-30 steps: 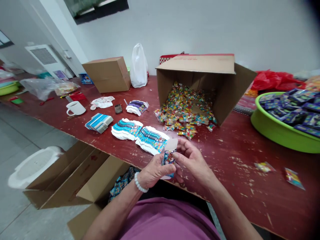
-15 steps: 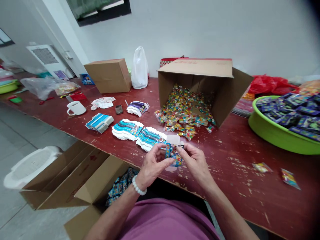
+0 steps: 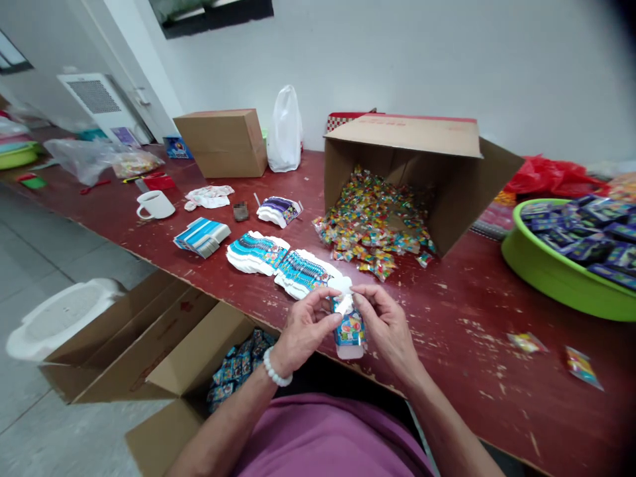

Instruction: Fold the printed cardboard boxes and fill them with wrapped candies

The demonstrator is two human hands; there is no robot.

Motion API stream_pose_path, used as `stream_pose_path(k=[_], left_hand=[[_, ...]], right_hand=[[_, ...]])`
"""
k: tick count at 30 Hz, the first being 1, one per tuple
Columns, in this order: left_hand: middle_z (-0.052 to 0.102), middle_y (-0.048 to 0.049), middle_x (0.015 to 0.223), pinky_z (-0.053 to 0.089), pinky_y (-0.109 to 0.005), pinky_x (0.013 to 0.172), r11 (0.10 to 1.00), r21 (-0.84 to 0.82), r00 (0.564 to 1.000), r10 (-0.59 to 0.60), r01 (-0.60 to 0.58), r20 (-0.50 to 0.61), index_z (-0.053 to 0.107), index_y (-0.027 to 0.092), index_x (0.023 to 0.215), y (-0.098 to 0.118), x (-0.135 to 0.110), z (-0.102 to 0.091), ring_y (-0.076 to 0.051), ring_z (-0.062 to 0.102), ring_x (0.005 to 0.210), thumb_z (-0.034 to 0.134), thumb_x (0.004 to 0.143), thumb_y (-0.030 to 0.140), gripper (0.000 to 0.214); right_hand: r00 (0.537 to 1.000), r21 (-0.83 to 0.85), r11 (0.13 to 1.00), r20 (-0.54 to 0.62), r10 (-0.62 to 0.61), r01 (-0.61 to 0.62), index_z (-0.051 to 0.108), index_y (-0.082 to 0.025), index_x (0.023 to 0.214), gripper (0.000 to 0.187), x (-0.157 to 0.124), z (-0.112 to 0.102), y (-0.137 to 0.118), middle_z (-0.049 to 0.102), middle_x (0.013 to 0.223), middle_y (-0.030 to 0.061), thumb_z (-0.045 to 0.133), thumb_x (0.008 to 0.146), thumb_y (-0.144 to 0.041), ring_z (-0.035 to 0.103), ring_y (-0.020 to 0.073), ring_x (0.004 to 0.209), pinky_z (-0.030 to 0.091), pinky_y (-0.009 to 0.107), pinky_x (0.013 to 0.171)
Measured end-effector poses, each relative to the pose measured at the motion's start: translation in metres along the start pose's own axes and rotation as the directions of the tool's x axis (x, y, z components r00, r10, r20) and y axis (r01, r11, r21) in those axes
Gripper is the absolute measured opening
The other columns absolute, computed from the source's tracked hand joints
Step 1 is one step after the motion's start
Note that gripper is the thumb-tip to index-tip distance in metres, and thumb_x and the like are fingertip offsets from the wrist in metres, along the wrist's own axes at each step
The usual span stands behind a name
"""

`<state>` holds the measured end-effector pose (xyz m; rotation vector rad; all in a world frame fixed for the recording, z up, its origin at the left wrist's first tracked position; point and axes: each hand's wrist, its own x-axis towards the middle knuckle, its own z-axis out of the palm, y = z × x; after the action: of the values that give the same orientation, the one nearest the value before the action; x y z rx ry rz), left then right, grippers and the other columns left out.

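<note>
My left hand (image 3: 307,324) and my right hand (image 3: 385,324) both pinch a small printed paper box (image 3: 348,327) at the near edge of the red table (image 3: 447,298). The fingertips of both hands meet at the box's white top flap. A white bead bracelet (image 3: 273,371) sits on my left wrist. Just beyond my hands lie fanned stacks of flat printed box blanks (image 3: 283,262). Farther back a cardboard box (image 3: 412,172) lies on its side with several small colourful candy packets (image 3: 372,225) spilling out.
A green basin (image 3: 551,271) of dark blue boxes stands at the right. Two loose packets (image 3: 551,351) lie near it. A white mug (image 3: 155,205), a closed carton (image 3: 223,142) and a white bag (image 3: 284,129) stand at the back left. An open carton (image 3: 163,358) of finished boxes sits on the floor.
The small box has turned upright between my hands and dropped slightly toward me. Both hands' fingertips have moved up to its top flap.
</note>
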<state>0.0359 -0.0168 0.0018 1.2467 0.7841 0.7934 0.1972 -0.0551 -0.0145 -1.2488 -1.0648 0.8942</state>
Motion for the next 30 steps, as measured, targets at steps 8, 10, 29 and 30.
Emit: stream_pose_path(k=[8,10,29,30], left_hand=[[0.062,-0.0012,0.087,0.046,-0.024,0.074,0.959,0.280,0.999,0.033,-0.043,0.038,0.066,0.018,0.095,0.006,0.005,-0.009,-0.014,0.056,0.080,0.058,0.090,0.037,0.022],[0.063,-0.0014,0.088,0.046,-0.024,0.077,0.943,0.324,0.996,0.067,-0.080,0.050,0.067,0.018,0.093,0.006,0.004,-0.009,-0.014,0.056,0.082,0.058,0.090,0.035,0.020],[0.065,-0.0037,0.069,0.046,-0.025,0.036,0.878,-0.284,0.922,-0.362,0.386,0.137,0.059,0.014,0.109,-0.012,0.002,0.011,-0.015,0.058,0.040,0.042,0.085,0.073,0.065],[0.064,-0.0028,0.069,0.046,-0.024,0.036,0.893,-0.275,0.934,-0.334,0.356,0.122,0.057,0.015,0.115,-0.011,0.002,0.013,-0.014,0.058,0.040,0.042,0.085,0.073,0.067]], right_hand=[[0.983,0.122,0.980,0.113,0.145,-0.158,0.070,-0.019,0.083,0.029,0.014,-0.011,0.000,0.067,0.074,-0.0004,0.081,0.068,-0.041,0.058,0.0145,0.068,0.046,0.027,0.068],[0.979,0.168,0.971,0.141,0.146,-0.169,0.069,-0.021,0.094,0.035,0.014,-0.010,0.001,0.067,0.076,-0.0014,0.082,0.068,-0.039,0.059,0.0141,0.069,0.047,0.027,0.068],[0.960,-0.146,0.985,0.277,-0.046,0.089,0.067,-0.019,0.074,0.027,0.006,-0.018,-0.021,0.066,0.072,0.0009,0.060,0.090,-0.040,0.059,0.0150,0.068,0.046,0.026,0.065],[0.956,-0.115,0.992,0.292,-0.025,0.061,0.069,-0.019,0.078,0.023,0.007,-0.018,-0.021,0.068,0.076,0.0011,0.063,0.088,-0.039,0.061,0.0155,0.071,0.048,0.027,0.067]])
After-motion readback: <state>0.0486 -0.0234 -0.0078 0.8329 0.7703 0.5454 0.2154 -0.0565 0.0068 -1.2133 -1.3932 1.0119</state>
